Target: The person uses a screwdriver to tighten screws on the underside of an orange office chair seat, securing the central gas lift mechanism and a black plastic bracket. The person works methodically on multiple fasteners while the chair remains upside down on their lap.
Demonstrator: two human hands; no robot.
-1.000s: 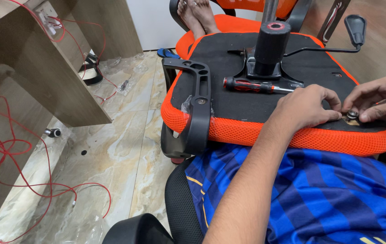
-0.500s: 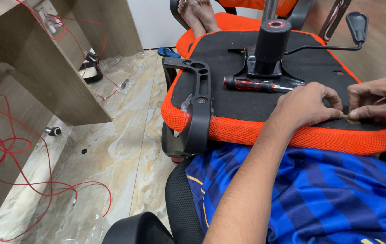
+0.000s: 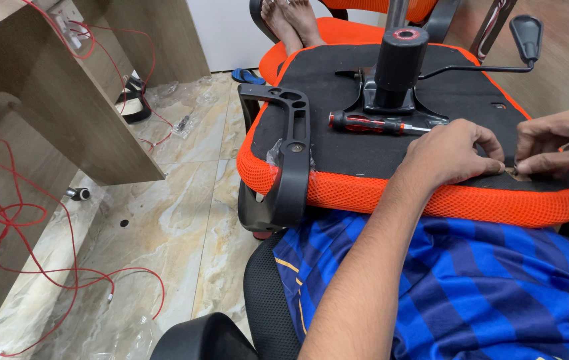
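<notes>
Left hand [image 3: 454, 157] lies knuckles-up on the black underside of an overturned orange chair seat [image 3: 338, 143], its fingers curled and pinched at their tips on a small fitting [image 3: 516, 172] near the seat's front edge. Right hand [image 3: 561, 141] meets it from the other side, thumb and fingers closed on the same fitting; the part is mostly hidden between the fingertips, so its shape cannot be told. The seat rests across the person's lap, over a blue striped shirt [image 3: 498, 280]. Just behind the left hand lies a screwdriver [image 3: 371, 123] with a red and black handle, flat on the seat's underside. Beyond it rises the black cylinder of the seat mechanism [image 3: 399, 67], with a lever [image 3: 491, 67] running off to the right to a paddle end. A black armrest bracket [image 3: 291, 150] is fixed along the seat's left edge. Further left, red wires [image 3: 4, 213] trail over a marble floor [image 3: 164, 220] beside wooden panels [image 3: 51, 113]. Another person's bare feet [image 3: 291, 20] rest on a second orange seat beyond.
</notes>
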